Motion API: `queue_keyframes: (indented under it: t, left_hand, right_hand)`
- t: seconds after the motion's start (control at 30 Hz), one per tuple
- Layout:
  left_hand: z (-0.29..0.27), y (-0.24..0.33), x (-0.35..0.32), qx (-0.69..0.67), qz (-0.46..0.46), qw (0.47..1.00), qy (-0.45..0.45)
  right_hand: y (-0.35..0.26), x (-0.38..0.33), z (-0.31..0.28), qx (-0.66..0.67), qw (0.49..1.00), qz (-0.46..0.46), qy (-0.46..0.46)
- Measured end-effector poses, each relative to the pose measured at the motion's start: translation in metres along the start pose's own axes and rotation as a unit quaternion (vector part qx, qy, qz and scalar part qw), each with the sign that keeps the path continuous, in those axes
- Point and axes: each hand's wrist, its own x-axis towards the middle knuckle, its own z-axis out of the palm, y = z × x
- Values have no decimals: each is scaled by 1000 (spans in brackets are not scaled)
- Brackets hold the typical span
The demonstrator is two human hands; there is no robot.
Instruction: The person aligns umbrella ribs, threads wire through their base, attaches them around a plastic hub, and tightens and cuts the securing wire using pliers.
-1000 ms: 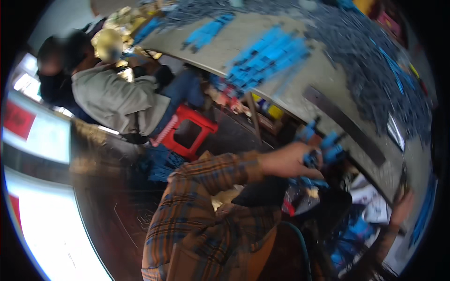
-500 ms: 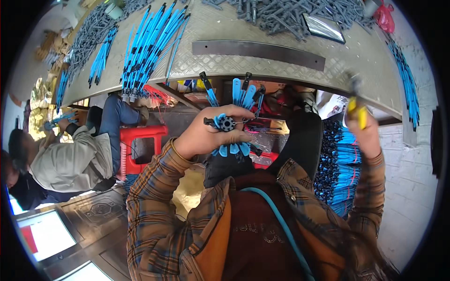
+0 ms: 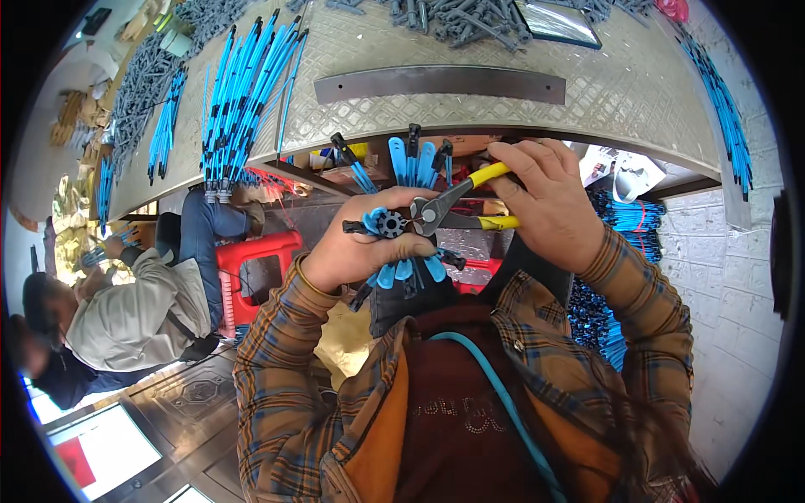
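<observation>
Left hand point(image 3: 356, 251) clamps the blue-armed hub point(image 3: 391, 225) at its fingertips; right hand point(image 3: 541, 201) grips yellow-handled pliers point(image 3: 457, 201), nose at the hub; best squeeze gently, holding the hub steady.

A long metal workbench point(image 3: 587, 109) with embossed diamond-pattern surface spans the far side, a flat steel bar point(image 3: 440, 82) lying on it. White brick wall point(image 3: 729, 277) at right. Floor point(image 3: 180, 419) at near left is dark patterned metal plate. A red plastic stool point(image 3: 251, 272) stands at left, beside a seated person point(image 3: 138, 314) in grey. Daylight illumination.
</observation>
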Motion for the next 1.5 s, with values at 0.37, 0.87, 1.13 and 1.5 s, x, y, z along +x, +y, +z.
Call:
queue_keyframes:
  t: [0.37,0.87,1.13,1.5]
  left_hand:
    - [-6,3,-1,28,12,999,-25]
    - [-5,-13,1,-10,21,999,-36]
    - [-5,-11,6,40,95,993,-63]
    - [-3,-4,11,55,91,991,-80]
  right_hand:
    - [9,-6,-4,75,992,-37,-90]
    - [10,-25,-17,518,787,102,-320]
    - [11,-33,-7,683,547,195,-444]
    - [5,-38,5,844,228,229,-429]
